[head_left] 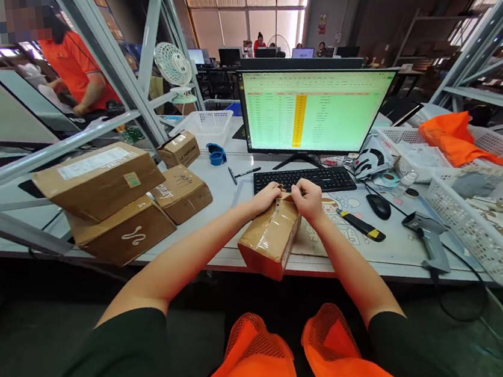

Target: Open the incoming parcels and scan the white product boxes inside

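A taped brown cardboard box [268,235] lies at the desk's front edge, its near end jutting a little past it. At its far end, my left hand [268,197] is closed on the left side of the flap. My right hand [308,199] grips the same end from the right, fingers curled in. The cardboard there looks bent and partly raised between both hands; the fingertips are partly hidden. To the right of the box lies a box cutter [361,225] with a black and yellow handle. Behind my hands sits a black keyboard [332,179].
Several cardboard boxes [120,230] are stacked at the left. A monitor [310,109] stands behind the keyboard. At right are a mouse [378,206], a corded barcode scanner [430,240] and white plastic baskets [460,231]. A co-worker in orange [79,75] is beyond the metal frame.
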### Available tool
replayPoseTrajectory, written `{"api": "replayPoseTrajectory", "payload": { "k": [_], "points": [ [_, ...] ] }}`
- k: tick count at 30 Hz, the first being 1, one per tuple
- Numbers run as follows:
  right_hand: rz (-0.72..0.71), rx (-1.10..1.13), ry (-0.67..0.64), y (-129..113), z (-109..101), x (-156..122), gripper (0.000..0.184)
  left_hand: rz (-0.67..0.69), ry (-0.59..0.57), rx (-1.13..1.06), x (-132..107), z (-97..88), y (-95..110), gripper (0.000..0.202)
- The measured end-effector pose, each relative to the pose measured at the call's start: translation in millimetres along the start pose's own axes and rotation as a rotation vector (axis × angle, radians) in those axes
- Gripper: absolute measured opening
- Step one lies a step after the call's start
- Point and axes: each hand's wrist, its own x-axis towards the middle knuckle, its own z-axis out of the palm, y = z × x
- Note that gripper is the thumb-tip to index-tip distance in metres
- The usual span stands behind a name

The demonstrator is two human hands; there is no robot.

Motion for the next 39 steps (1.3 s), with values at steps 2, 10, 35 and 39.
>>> {"api": "replayPoseTrajectory", "payload": {
  "k": [2,10,35,39],
  "points": [
    [-0.158,-0.071,-0.149,-15,-14,3,0.023,-0.005,0.074,0.030,-2,3.5,0,0.019],
    [-0.101,-0.058,-0.436,-26,-14,2,0.032,0.062,0.050,-0.224,-4,28.6,-4,0.022],
    [-0.128,-0.568,-0.718,-31,-70,-3,0.033,0.706,-0.014,1.151,-181,18.2,33,0.065],
    [-0.089,-0.704,-0.861,-46,-51,27,0.035,0.723,0.152,1.104,-169,18.1,-2,0.077]
  ]
}}
